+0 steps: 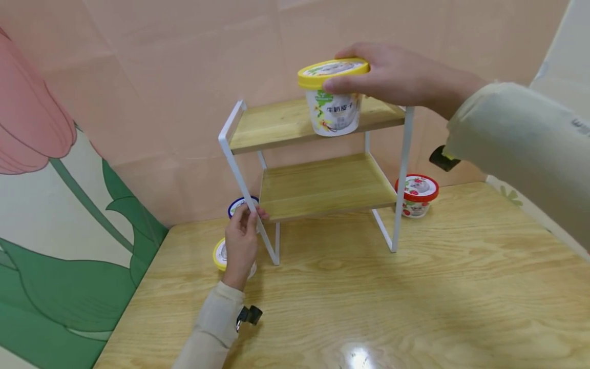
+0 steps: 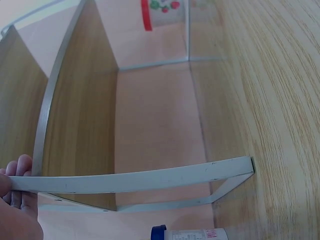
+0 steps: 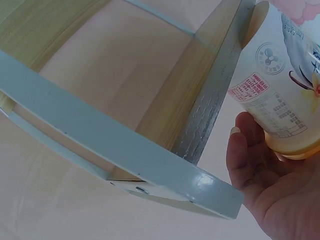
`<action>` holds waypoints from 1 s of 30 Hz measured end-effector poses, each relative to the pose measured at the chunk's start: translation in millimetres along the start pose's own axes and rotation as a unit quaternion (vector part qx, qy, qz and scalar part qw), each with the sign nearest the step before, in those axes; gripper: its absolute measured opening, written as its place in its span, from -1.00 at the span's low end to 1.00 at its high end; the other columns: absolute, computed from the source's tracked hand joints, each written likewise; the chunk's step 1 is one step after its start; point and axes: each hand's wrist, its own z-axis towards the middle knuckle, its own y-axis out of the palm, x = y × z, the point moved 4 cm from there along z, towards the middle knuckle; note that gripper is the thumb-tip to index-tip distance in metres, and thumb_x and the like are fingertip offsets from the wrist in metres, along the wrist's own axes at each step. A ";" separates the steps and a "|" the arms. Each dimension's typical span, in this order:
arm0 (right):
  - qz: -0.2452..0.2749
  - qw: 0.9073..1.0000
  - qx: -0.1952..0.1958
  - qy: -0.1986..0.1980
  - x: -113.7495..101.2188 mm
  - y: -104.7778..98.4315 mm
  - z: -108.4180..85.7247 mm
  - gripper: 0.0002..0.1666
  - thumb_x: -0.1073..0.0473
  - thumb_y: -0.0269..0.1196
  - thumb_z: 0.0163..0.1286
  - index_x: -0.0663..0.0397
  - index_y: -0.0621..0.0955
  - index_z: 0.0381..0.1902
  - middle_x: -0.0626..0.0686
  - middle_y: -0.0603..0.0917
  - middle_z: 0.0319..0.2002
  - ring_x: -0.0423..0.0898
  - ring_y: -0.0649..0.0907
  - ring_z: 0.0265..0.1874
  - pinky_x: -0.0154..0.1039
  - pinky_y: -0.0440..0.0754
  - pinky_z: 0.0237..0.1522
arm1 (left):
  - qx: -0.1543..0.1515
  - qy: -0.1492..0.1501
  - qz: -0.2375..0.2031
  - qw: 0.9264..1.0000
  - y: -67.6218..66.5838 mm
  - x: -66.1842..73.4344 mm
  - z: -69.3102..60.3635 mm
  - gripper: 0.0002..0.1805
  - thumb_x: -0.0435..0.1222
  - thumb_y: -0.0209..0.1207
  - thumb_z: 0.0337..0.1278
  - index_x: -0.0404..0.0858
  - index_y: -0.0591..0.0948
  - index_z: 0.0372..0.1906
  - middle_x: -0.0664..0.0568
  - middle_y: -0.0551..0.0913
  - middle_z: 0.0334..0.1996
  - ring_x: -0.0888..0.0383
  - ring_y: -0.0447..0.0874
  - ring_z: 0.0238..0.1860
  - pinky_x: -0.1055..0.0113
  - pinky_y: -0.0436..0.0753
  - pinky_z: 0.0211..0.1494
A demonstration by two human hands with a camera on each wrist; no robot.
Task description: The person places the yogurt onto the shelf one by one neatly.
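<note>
On my head feed, I see a white tub (image 1: pixel 335 114) at upper centre with a bright yellow lid and green, orange and dark print. The rack (image 1: pixel 327 187) mid-frame shows me yellow-brown grained boards between white rails. Right of it I make out a red-lidded tub (image 1: pixel 418 192) patterned with red fruit; left of centre, a blue-lidded tub (image 1: pixel 236 206) and a yellow-lidded tub (image 1: pixel 219 254). The tabletop (image 1: pixel 369 297) is pale wood with wavy grain, the backdrop (image 1: pixel 184 77) peachy pink, the far-left mural (image 1: pixel 32 102) a pink tulip with green leaves on white.
</note>
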 end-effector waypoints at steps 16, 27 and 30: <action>0.033 0.998 0.011 0.045 10.8 -0.7 10.2 0.14 -0.43 0.15 0.32 -0.15 -0.10 0.61 0.16 0.34 0.40 0.13 0.33 0.28 0.14 0.28 0.29 | 0.004 -0.002 0.007 1.000 -1.4 0.7 -1.3 -0.78 -0.45 -0.03 0.47 -0.54 0.51 0.01 -0.34 0.63 -0.15 0.29 0.70 -0.19 0.30 0.71 0.11; 0.064 0.996 0.029 0.056 20.2 -1.3 9.3 0.16 -0.39 0.15 0.34 -0.26 -0.23 0.61 0.23 0.27 0.43 0.15 0.34 0.28 0.17 0.29 0.34 | 0.003 0.011 0.001 1.000 3.0 -0.6 -1.8 -0.78 -0.47 -0.02 0.45 -0.57 0.51 0.00 -0.40 0.63 -0.17 0.31 0.69 -0.20 0.40 0.71 0.06; 0.060 0.996 0.040 0.052 27.3 -8.0 5.0 0.09 -0.37 0.07 0.41 -0.26 -0.26 0.60 0.24 0.22 0.49 0.18 0.37 0.26 0.14 0.34 0.28 | 0.003 0.010 0.001 1.000 5.5 -0.8 -2.1 -0.78 -0.47 -0.02 0.45 -0.56 0.51 0.00 -0.39 0.64 -0.17 0.30 0.70 -0.20 0.32 0.72 0.08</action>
